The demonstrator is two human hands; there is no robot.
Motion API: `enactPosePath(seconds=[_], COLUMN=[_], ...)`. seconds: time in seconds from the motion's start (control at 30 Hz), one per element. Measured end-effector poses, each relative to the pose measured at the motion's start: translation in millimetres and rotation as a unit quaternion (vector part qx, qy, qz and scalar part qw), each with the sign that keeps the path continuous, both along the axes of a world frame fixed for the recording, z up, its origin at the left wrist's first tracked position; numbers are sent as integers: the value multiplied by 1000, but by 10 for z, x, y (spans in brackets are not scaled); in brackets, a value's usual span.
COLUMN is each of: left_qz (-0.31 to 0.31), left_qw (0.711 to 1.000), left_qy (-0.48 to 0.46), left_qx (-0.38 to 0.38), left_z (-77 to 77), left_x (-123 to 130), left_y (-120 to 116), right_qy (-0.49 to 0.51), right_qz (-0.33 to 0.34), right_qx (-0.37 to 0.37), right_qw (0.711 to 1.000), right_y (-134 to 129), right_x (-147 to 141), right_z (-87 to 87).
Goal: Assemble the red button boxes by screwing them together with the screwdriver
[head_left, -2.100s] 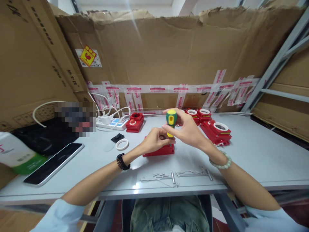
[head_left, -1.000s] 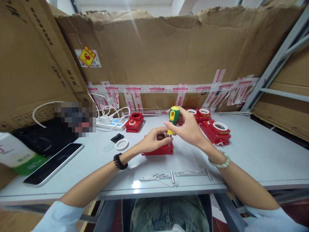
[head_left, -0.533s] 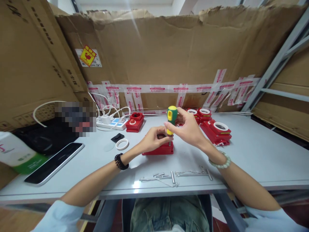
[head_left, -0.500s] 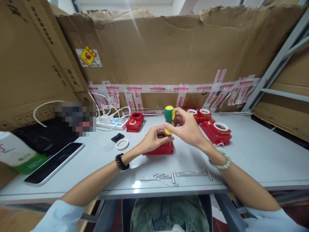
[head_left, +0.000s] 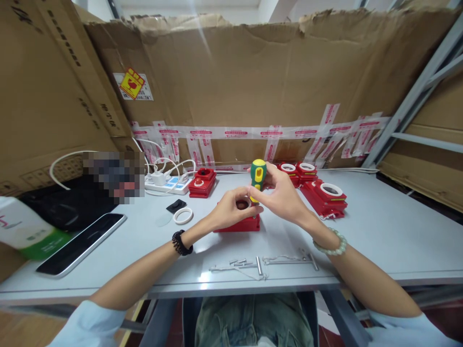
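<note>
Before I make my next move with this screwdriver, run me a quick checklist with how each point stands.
1. Screwdriver gripped: ok, the right hand has it by the handle.
2. Handle near upright: ok, only a slight lean.
3. Red box steadied: ok, the left hand is on it, thumb and fingers around the opening.
4. Tip seated in a screw: cannot tell, fingers hide it.
5. Loose parts gathered together: not ok, small screws lie near the table edge, a white ring off to the left.
</note>
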State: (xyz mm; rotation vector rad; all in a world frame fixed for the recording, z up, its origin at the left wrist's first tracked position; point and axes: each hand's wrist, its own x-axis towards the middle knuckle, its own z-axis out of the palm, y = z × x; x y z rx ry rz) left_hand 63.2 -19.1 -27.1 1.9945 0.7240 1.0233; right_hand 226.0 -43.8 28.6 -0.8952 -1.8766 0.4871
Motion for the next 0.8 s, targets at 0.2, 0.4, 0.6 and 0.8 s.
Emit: enactPosePath(seconds=[0.2,0.4,0.6,0.8], left_qz=[-10,32,13,-37], left_qw=[985,990,977,952], left_qy=[121,90,154,238], left_qx=[121,108,146,188], left_z=[99,-9,62,153], left_x=[-71,-10,-59,-129], left_y=[-25,34,-16,-37], right_qy=[5,19,28,36], right_qz=[4,32,21,14], right_qx=[-15,-13,-13,-16], right_qw=[1000,999,999,999], right_y=[-10,-30,-20,0], right_x=[18,5,18,20], right_z=[12,26,27,18])
